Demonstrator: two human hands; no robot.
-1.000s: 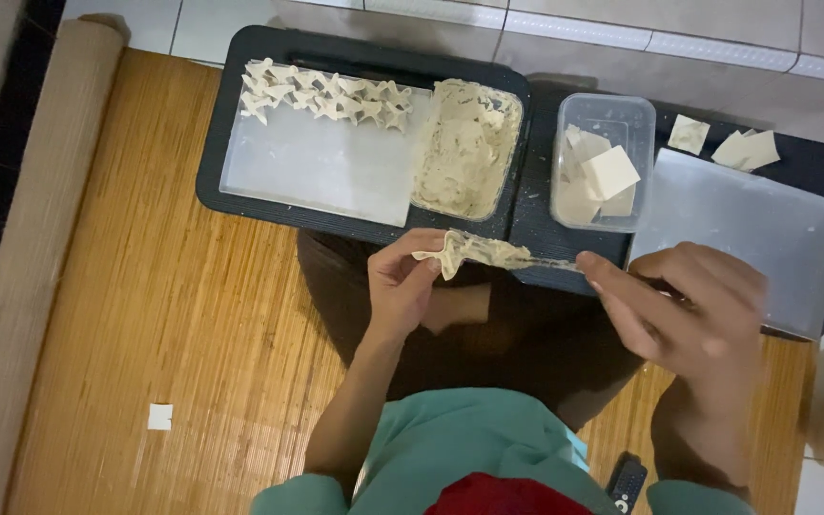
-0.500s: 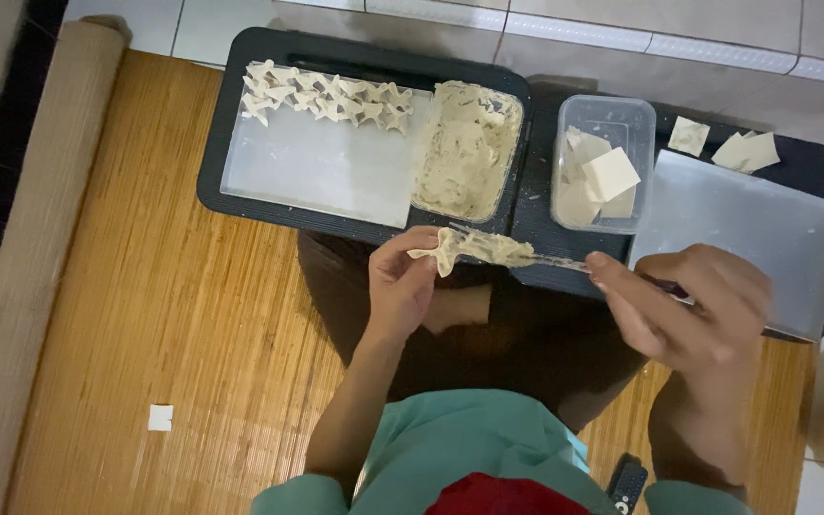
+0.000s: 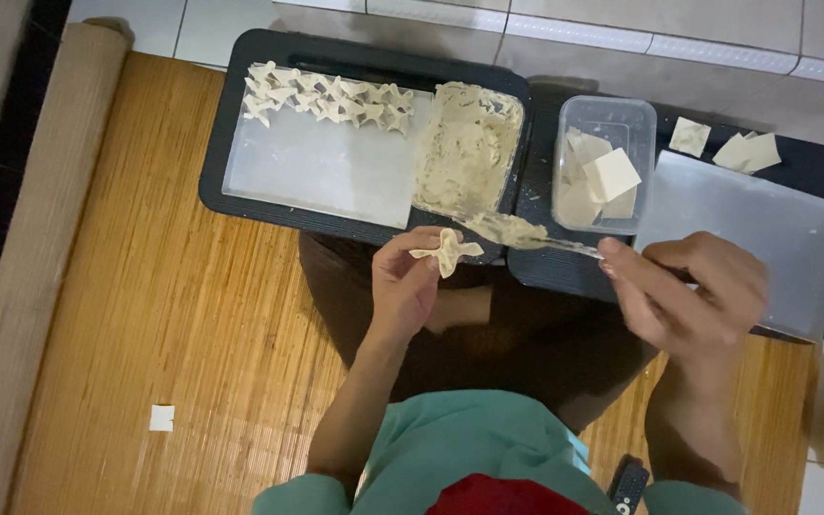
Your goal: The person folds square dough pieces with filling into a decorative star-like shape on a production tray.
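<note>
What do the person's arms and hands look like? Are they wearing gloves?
No gloves. Both the left hand and the right hand are bare, and so are the forearms. Short teal sleeves show only near the shoulders. I can't see any rings, watch or bracelets.

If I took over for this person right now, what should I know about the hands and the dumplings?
Left hand: grip shut on one folded dumpling, held over the lap.
Right hand: grip shut on a spoon loaded with filling, its tip beside the dumpling.
Filling sits in the right end of the black tray; square wrappers lie in the clear tub.
Done: a row of folded dumplings along the tray's far edge.
Left: more wrappers and plenty of filling.
</note>
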